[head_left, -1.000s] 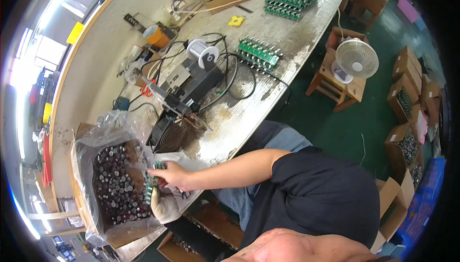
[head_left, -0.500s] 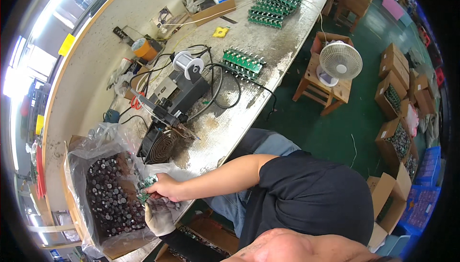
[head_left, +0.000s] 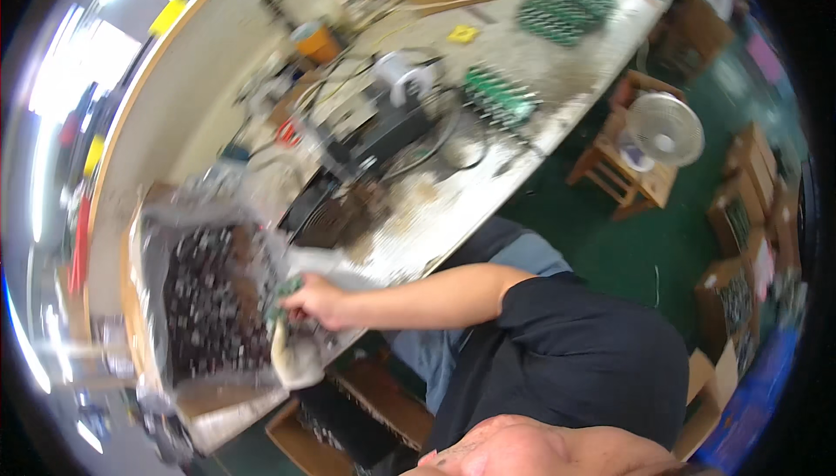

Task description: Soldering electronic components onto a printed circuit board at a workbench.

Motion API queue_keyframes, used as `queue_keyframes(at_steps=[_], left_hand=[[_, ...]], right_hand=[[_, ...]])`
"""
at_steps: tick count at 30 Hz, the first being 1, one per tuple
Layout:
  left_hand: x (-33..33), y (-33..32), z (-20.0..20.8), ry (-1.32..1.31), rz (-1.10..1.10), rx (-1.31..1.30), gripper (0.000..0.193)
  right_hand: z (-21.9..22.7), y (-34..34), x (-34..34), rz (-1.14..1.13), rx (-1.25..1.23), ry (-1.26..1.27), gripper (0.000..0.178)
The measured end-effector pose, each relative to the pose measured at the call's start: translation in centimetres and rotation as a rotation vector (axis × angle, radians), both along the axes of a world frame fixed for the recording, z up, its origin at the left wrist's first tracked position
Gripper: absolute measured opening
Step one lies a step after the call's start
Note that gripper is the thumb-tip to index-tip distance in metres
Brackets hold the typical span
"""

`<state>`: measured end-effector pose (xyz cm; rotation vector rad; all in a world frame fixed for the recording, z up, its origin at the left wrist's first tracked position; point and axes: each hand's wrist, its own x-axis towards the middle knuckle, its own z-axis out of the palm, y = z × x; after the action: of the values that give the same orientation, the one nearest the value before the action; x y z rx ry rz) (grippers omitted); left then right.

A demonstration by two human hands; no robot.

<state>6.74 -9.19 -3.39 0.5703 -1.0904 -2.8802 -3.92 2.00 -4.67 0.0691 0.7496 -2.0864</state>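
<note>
**Head cam swings, both hands stay by the parts box**

So the view has swung since half a second ago: the bench and the gear on it sit further right now, and everything's pretty smeared. The two hands are still close together at the edge of the open cardboard box [head_left: 209,399], the one with a plastic liner [head_left: 155,254] and loads of small dark round parts [head_left: 218,328].

The bare right hand [head_left: 320,302] is clamped on a little green circuit board [head_left: 285,291], which is up beside the box's near edge. The left hand [head_left: 298,364], in a pale glove, is just below with its thumb pointing up at the board's lower end. Too blurry from here, so I can't tell if it's gripping or only touching.

Further along the workbench [head_left: 418,225] there's a dark soldering stand [head_left: 379,138] topped by a white wire spool [head_left: 403,78], then a batch of green boards [head_left: 501,95] and a bigger pile [head_left: 566,7] past that. White fan [head_left: 664,130] on a wooden stool [head_left: 610,157], off to the side.
</note>
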Motion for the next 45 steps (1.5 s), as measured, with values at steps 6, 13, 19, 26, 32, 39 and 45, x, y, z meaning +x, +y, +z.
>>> queue_keyframes(at_steps=[6, 13, 19, 26, 32, 39, 45], left_hand=[[-3.3, 5.2, 2.2, 0.061, 0.421, -0.638, 0.028], [-2.4, 5.8, 2.8, 0.045, 0.533, -0.869, 0.047], [-1.5, 4.9, 2.4, -0.043, 0.546, -0.95, 0.035], [-0.7, 4.2, 3.4, 0.001, 0.356, -0.785, 0.031], [-2.1, 4.9, 2.0, 0.058, 0.371, -0.311, 0.042], [-4.1, 6.6, -9.8, 0.441, 0.463, -0.035, 0.077], [-0.5, 7.9, 0.1, -0.07, 0.565, -0.438, 0.023]], right_hand=[[0.8, 1.4, -0.6, -0.152, 0.028, 0.169, 0.034], [0.3, 1.4, -0.4, -0.166, -0.007, 0.2, 0.056], [1.1, 2.0, -0.3, -0.126, -0.058, 0.267, 0.056], [1.3, 2.8, -0.8, -0.094, -0.077, 0.272, 0.046], [0.1, 2.8, -1.8, 0.05, -0.115, 0.097, 0.043], [3.3, 5.1, 2.4, -0.052, 0.424, 1.62, 0.091], [3.7, 9.6, 2.3, -0.011, 0.433, 1.501, 0.066]])
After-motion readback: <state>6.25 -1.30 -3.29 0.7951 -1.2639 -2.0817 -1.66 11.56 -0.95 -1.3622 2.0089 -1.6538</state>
